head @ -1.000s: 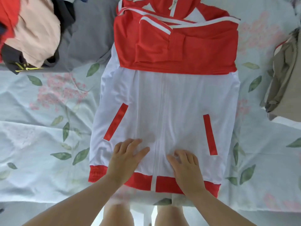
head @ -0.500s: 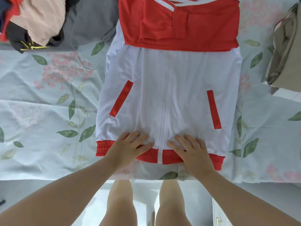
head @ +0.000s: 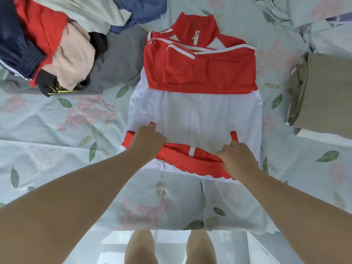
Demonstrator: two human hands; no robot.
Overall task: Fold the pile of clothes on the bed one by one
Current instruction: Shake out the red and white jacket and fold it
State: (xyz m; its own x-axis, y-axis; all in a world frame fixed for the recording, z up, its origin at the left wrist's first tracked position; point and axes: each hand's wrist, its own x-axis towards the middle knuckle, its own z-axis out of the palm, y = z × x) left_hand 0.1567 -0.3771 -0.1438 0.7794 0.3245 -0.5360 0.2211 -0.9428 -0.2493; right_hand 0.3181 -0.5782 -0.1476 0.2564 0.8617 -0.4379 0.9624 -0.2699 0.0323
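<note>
The jacket (head: 194, 115) lies flat on the bed (head: 47, 149), sleeves crossed. Its red hem (head: 190, 159) is pinched by the left grip (head: 148, 140) and right grip (head: 238, 157). The hem should be carried level toward the collar, corners matched. The pile (head: 57, 44) lies left of the jacket, a folded khaki garment (head: 323, 92) right; neither obstructs.

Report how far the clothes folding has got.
Done: one tan garment lies folded on the right, and the jacket has its red sleeves folded across its chest. In hand: the left hand and right hand grip the red hem, turned up over the white front. Left: finishing this fold, then the heap of clothes at the upper left.
</note>
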